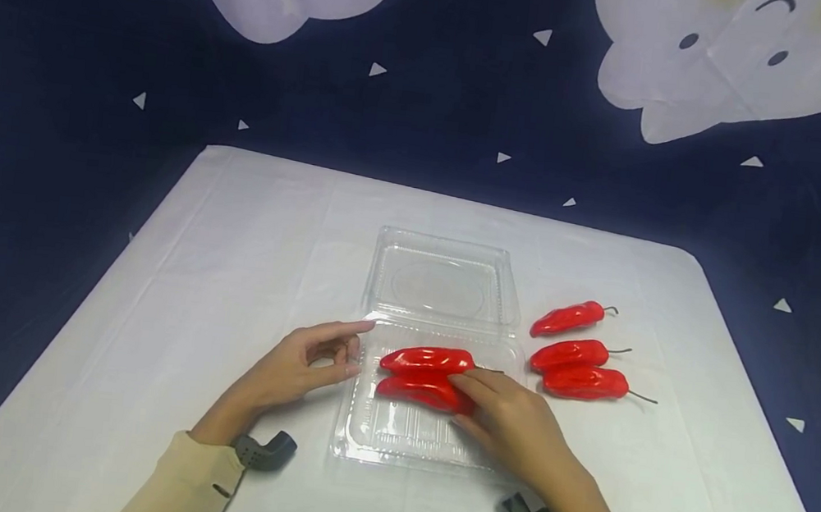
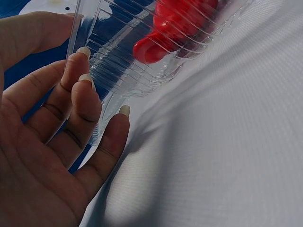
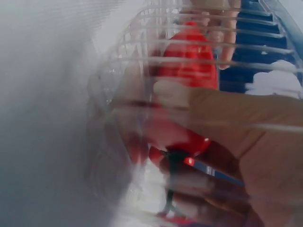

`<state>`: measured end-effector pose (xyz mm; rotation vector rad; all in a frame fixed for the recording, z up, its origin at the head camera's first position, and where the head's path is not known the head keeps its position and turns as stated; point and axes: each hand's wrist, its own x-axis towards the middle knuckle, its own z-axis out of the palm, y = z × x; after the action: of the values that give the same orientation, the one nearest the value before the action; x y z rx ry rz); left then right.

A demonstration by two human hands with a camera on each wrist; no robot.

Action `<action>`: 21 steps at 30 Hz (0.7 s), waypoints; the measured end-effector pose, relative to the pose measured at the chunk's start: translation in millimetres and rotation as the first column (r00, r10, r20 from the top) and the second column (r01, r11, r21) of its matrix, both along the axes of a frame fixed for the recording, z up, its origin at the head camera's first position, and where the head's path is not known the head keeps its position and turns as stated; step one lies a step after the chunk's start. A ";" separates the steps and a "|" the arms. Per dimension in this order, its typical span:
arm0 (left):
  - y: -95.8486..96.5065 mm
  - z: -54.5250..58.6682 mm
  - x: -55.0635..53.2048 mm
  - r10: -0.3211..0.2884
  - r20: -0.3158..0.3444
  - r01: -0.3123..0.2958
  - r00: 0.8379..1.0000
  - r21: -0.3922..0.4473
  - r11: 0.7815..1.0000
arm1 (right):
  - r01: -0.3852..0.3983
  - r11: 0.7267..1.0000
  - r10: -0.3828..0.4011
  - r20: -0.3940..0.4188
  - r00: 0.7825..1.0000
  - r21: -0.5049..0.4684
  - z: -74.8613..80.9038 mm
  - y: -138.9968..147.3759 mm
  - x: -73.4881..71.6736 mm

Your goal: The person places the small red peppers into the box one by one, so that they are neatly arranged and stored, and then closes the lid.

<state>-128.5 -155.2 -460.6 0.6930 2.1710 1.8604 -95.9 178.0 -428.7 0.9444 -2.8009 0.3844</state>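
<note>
A clear plastic clamshell box (image 1: pixel 392 445) lies open, its lid (image 1: pixel 437 283) folded back on the far side. Two shiny red chili peppers are in its base: the far one (image 1: pixel 424 360) with its stem to the right, the near one (image 1: pixel 412 388) parallel to it. My right hand (image 1: pixel 513 422) grips the stem end of the near pepper; the right wrist view shows thumb and fingers around this red pepper (image 3: pixel 187 61) through the clear wall. At the box's left edge, my left hand (image 1: pixel 304 361) has relaxed fingers, with fingertips right at the wall (image 2: pixel 113 71).
Three more red peppers lie right of the box: one farther back (image 1: pixel 568 318), and two close together, the middle one (image 1: pixel 570 355) and the nearest (image 1: pixel 586 383). A white cloth (image 1: pixel 269 259) covers the table; a dark blue patterned backdrop (image 1: pixel 438 127) stands behind.
</note>
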 end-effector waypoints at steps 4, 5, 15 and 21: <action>-0.5 -0.7 0.3 0.002 0.003 -0.002 1.000 -0.004 1.000 | 0.000 1.000 0.000 0.006 1.000 0.018 0.0 -2.8 -1.8; -0.5 -0.6 0.3 0.002 0.004 -0.002 1.000 -0.006 1.000 | 0.002 1.000 -0.002 0.007 1.000 0.022 0.1 -3.3 -2.0; -0.3 -0.1 0.0 0.001 -0.005 -0.002 1.000 -0.011 1.000 | 0.019 0.999 -0.020 0.021 1.000 0.027 3.7 -4.9 -1.3; 0.2 -0.3 0.2 -0.008 -0.017 0.008 1.000 -0.017 1.000 | 0.041 0.999 -0.043 0.044 0.998 0.026 6.7 -2.8 1.1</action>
<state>-128.3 -155.0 -461.0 0.7150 2.1889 1.8364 -94.8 175.2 -422.0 0.8912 -2.8675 0.3702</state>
